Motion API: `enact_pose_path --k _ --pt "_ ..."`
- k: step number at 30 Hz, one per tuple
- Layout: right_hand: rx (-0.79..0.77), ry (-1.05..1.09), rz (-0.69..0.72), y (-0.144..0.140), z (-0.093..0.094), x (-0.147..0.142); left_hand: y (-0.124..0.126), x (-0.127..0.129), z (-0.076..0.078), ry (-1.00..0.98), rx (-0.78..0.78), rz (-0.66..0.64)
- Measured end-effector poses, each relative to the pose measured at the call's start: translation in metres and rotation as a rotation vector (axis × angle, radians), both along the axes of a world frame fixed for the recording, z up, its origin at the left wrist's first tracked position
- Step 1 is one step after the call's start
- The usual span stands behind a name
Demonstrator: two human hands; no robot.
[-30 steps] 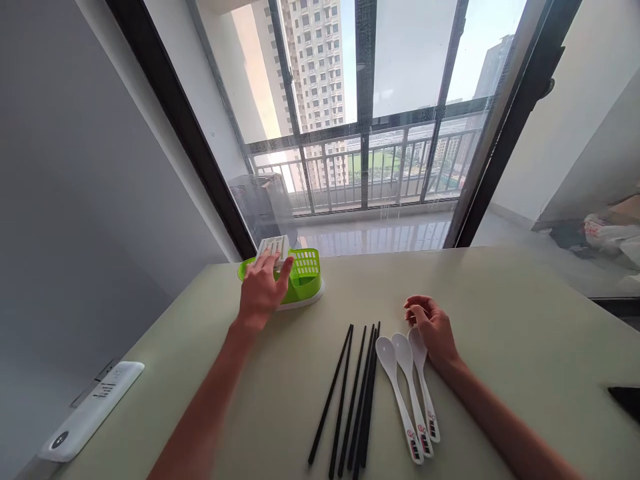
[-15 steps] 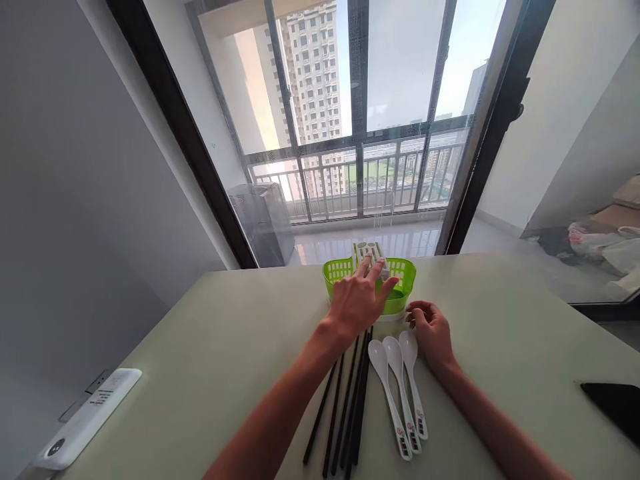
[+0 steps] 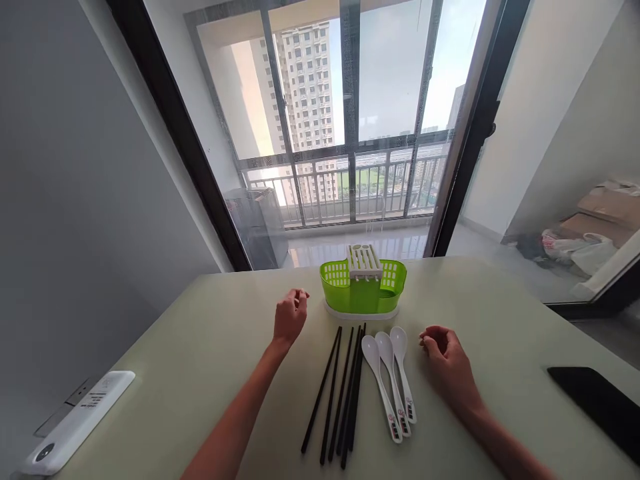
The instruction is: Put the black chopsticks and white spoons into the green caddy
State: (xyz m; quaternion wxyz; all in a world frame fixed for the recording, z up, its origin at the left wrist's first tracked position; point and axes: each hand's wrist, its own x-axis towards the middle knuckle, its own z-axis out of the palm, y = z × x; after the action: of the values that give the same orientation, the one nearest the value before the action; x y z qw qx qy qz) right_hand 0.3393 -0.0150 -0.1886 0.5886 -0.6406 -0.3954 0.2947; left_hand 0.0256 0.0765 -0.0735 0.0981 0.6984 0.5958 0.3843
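On a pale green surface by a balcony window, a green cutlery caddy stands upright at the far middle. Both hands rest empty: left hand loosely curled beside the caddy, right hand half-closed just right of three white spoons. Black chopsticks lie lengthwise, tips toward the caddy. Loading looks about to begin, calling for a pinch grip on one utensil.

The black phone is cut off by the right edge.
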Motion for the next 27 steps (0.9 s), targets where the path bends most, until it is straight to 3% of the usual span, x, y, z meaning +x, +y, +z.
enact_pose_path --k 5,13,18,27 --pt "-0.12 -0.215 0.05 -0.055 0.006 0.005 -0.021 -0.04 -0.031 0.042 -0.151 -0.126" --pt "-0.164 -0.404 0.118 -0.105 0.007 -0.006 -0.038 -0.069 -0.043 0.037 -0.198 -0.177" --pt "-0.136 -0.463 0.135 -0.119 0.013 -0.011 -0.042 -0.07 -0.044 0.066 -0.191 -0.215" --pt "-0.161 -0.47 0.081 -0.12 0.023 -0.017 -0.054 -0.064 -0.046 0.211 -0.164 -0.219"
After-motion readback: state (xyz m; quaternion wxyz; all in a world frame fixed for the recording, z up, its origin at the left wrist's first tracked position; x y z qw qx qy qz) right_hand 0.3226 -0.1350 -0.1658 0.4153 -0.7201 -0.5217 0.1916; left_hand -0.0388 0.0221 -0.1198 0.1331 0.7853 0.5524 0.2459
